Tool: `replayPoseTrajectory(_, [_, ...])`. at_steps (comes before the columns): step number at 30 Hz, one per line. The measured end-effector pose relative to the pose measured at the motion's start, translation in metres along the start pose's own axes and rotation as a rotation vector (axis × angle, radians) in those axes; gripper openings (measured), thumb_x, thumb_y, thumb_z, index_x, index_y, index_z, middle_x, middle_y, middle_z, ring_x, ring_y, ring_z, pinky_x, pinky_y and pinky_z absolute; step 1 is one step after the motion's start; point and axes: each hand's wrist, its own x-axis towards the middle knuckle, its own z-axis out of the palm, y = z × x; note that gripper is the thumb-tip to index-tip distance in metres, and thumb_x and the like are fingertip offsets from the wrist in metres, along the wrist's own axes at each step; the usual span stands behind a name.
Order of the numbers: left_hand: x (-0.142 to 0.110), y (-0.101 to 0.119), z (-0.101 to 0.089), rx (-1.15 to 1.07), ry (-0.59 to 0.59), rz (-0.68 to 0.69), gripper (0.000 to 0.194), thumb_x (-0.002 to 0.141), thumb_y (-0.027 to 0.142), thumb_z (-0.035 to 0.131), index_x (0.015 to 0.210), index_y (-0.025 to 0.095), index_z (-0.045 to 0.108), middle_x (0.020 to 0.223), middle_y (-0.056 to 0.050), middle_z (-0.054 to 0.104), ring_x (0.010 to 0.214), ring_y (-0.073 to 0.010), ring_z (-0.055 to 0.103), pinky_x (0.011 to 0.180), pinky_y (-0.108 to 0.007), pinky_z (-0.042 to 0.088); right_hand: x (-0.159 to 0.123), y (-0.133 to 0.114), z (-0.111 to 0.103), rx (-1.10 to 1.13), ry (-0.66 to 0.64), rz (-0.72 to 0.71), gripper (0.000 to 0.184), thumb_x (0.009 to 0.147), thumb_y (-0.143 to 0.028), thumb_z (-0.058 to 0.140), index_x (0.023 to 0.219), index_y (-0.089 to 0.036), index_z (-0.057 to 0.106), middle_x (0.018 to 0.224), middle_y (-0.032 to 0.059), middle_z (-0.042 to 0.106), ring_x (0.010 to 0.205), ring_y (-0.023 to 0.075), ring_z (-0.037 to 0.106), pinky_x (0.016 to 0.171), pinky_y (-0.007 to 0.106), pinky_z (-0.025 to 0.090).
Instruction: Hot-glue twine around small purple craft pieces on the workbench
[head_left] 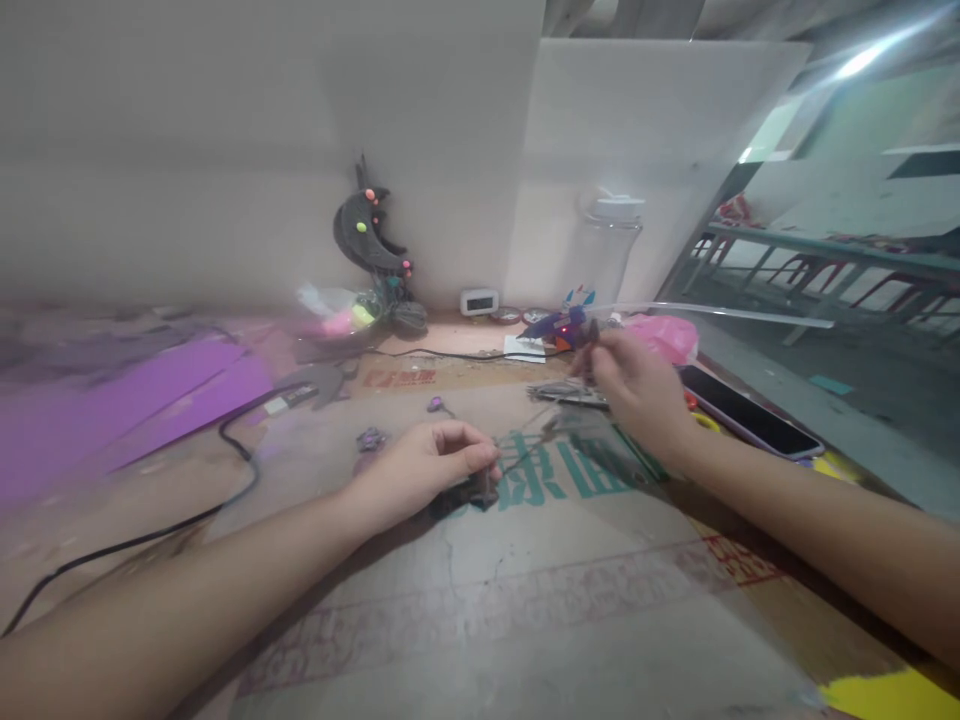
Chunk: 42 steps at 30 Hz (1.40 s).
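My left hand [442, 460] is low over the middle of the board, thumb and fingers pinched on a small dark piece [480, 490] that is too blurred to name. Beside it are a small purple flower-like piece [435, 404] on a thin stem and a grey-purple cluster [371, 439]. Farther back on the right, my right hand [641, 385] has its fingers curled at the handle end of a blue glue gun [551, 325]. A red light glows on the gun, its nozzle points left, and a long clear glue stick [735, 314] sticks out behind.
Purple sheets [195, 390] and a black cable [135, 540] lie at left. A dark crescent ornament [367, 230] stands by the wall, near a small clock [479, 302] and a clear bottle [607, 245]. Tweezers-like metal tools [566, 393] and a phone [750, 410] are at right.
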Motion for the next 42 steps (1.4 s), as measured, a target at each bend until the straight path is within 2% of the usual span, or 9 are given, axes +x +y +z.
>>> replayPoseTrajectory(2, [0.0, -0.001, -0.001, -0.023, 0.013, 0.0, 0.027, 0.08, 0.038, 0.068, 0.077, 0.012, 0.061, 0.076, -0.005, 0.068, 0.064, -0.0138, 0.063, 0.066, -0.029, 0.047, 0.002, -0.012, -0.01, 0.141, 0.141, 0.041, 0.026, 0.098, -0.034, 0.035, 0.093, -0.022, 0.057, 0.076, 0.0031, 0.059, 0.072, 0.0181, 0.058, 0.071, 0.033, 0.047])
replayPoseTrajectory(4, [0.0, -0.002, -0.001, -0.078, 0.029, -0.005, 0.026, 0.079, 0.037, 0.07, 0.083, 0.012, 0.062, 0.077, -0.005, 0.068, 0.065, -0.0145, 0.063, 0.067, -0.031, 0.048, 0.002, -0.024, -0.017, 0.207, 0.161, 0.055, 0.025, 0.098, -0.038, 0.036, 0.099, -0.023, 0.056, 0.073, 0.0023, 0.056, 0.07, 0.0179, 0.057, 0.071, 0.034, 0.047])
replayPoseTrajectory(11, [0.002, -0.004, -0.002, -0.073, 0.034, -0.009, 0.027, 0.08, 0.035, 0.069, 0.095, 0.013, 0.064, 0.077, -0.002, 0.066, 0.064, -0.0125, 0.063, 0.065, -0.027, 0.047, -0.005, -0.03, -0.008, 0.3, -0.249, 0.075, 0.035, 0.099, -0.042, 0.033, 0.102, -0.02, 0.061, 0.086, 0.0047, 0.061, 0.084, 0.0196, 0.059, 0.076, 0.032, 0.048])
replayPoseTrajectory(17, [0.001, -0.001, -0.002, -0.023, 0.019, 0.002, 0.035, 0.082, 0.035, 0.066, 0.109, 0.014, 0.062, 0.078, -0.003, 0.065, 0.066, -0.0139, 0.063, 0.065, -0.028, 0.046, -0.009, -0.034, -0.004, 0.271, -0.32, 0.061, 0.027, 0.095, -0.031, 0.042, 0.114, -0.022, 0.059, 0.112, 0.0062, 0.064, 0.104, 0.0218, 0.059, 0.09, 0.037, 0.047])
replayPoseTrajectory(23, [-0.001, 0.001, 0.002, 0.159, -0.1, 0.088, 0.054, 0.088, 0.03, 0.057, 0.139, 0.018, 0.042, 0.076, -0.001, 0.064, 0.066, -0.0125, 0.059, 0.064, -0.027, 0.046, -0.02, -0.051, 0.006, 0.292, -0.426, -0.005, 0.029, 0.093, -0.02, 0.044, 0.119, -0.022, 0.056, 0.112, 0.0076, 0.063, 0.102, 0.0206, 0.06, 0.087, 0.038, 0.049])
replayPoseTrajectory(29, [-0.004, 0.003, 0.006, 0.358, -0.233, 0.103, 0.02, 0.09, 0.028, 0.053, 0.091, 0.015, 0.068, 0.077, -0.003, 0.067, 0.07, -0.012, 0.059, 0.068, -0.025, 0.046, -0.024, -0.052, 0.022, 0.346, -0.427, 0.022, 0.027, 0.089, -0.018, 0.049, 0.114, -0.018, 0.057, 0.109, 0.0082, 0.061, 0.097, 0.0186, 0.058, 0.084, 0.035, 0.049])
replayPoseTrajectory(34, [-0.001, -0.002, 0.002, 0.129, -0.064, 0.056, 0.019, 0.088, 0.032, 0.056, 0.091, 0.014, 0.062, 0.074, -0.002, 0.063, 0.066, -0.0116, 0.058, 0.063, -0.025, 0.044, -0.012, -0.024, 0.02, 0.567, -0.222, 0.291, 0.031, 0.094, -0.042, 0.042, 0.107, -0.018, 0.057, 0.083, 0.0013, 0.054, 0.062, 0.0119, 0.049, 0.056, 0.026, 0.045])
replayPoseTrajectory(37, [0.0, -0.003, 0.0, 0.082, 0.022, 0.05, 0.02, 0.087, 0.032, 0.058, 0.095, 0.014, 0.062, 0.077, -0.002, 0.062, 0.068, -0.0116, 0.058, 0.063, -0.024, 0.043, -0.008, -0.021, 0.013, 0.638, -0.145, 0.315, 0.036, 0.093, -0.049, 0.04, 0.106, -0.019, 0.057, 0.073, -0.002, 0.044, 0.056, 0.0106, 0.042, 0.05, 0.024, 0.04])
replayPoseTrajectory(42, [0.0, -0.001, -0.002, 0.067, 0.016, 0.079, 0.029, 0.087, 0.034, 0.059, 0.11, 0.016, 0.061, 0.082, -0.002, 0.061, 0.069, -0.0116, 0.057, 0.063, -0.024, 0.042, -0.024, -0.049, 0.006, 0.371, -0.451, 0.209, 0.028, 0.084, -0.035, 0.06, 0.107, -0.02, 0.063, 0.066, -0.0026, 0.051, 0.055, 0.0109, 0.048, 0.051, 0.022, 0.038])
